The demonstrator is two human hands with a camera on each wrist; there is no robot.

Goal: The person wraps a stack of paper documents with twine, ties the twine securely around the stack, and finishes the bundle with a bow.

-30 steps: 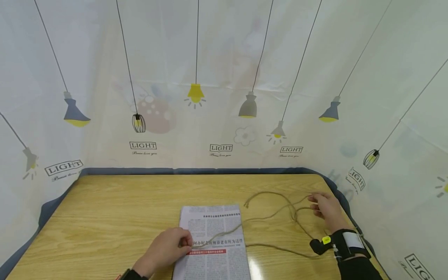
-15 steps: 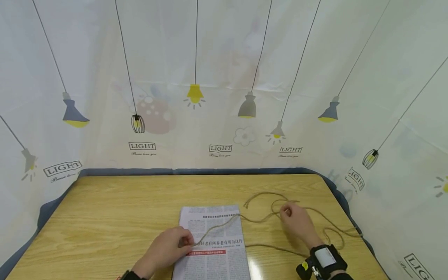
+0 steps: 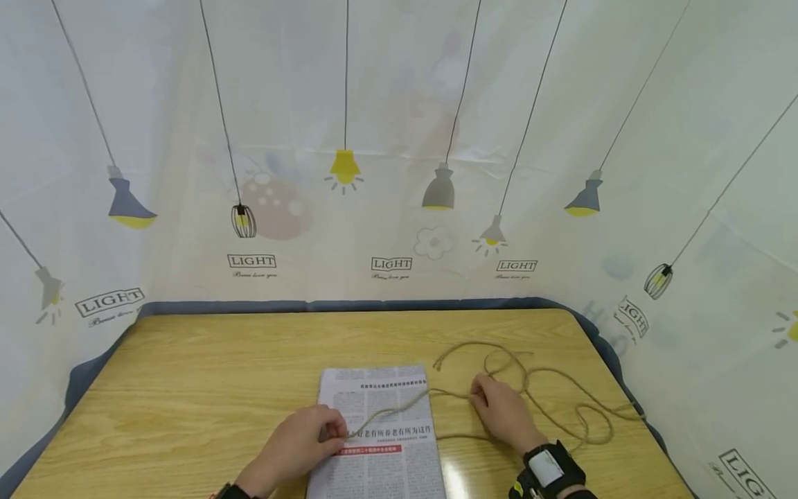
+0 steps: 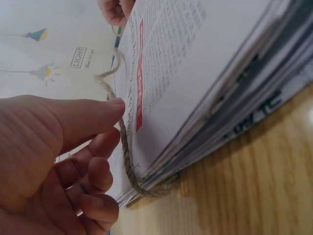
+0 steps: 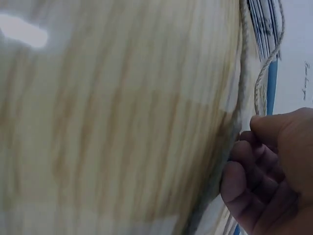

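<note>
A stack of folded newspapers (image 3: 380, 471) lies at the front middle of the table. Twine (image 3: 399, 407) crosses its top. My left hand (image 3: 302, 440) pinches the twine between thumb and fingers at the stack's left side. In the left wrist view the twine (image 4: 128, 164) bends down round the stack's edge and under it. My right hand (image 3: 503, 410), to the right of the stack, pinches the same strand, which hangs a little slack between both hands. A second length leaves the stack's right side at table height and passes behind the right wrist.
Loose loops of twine (image 3: 564, 371) spread over the right part of the wooden table (image 3: 231, 360), reaching its right edge. A pale cloth (image 3: 399, 208) printed with lamps hangs behind and at the sides. Each wrist wears a black strap.
My right hand has let go of the twine at the far right, come left and taken the strand nearer the stack. The left hand holds its place.
</note>
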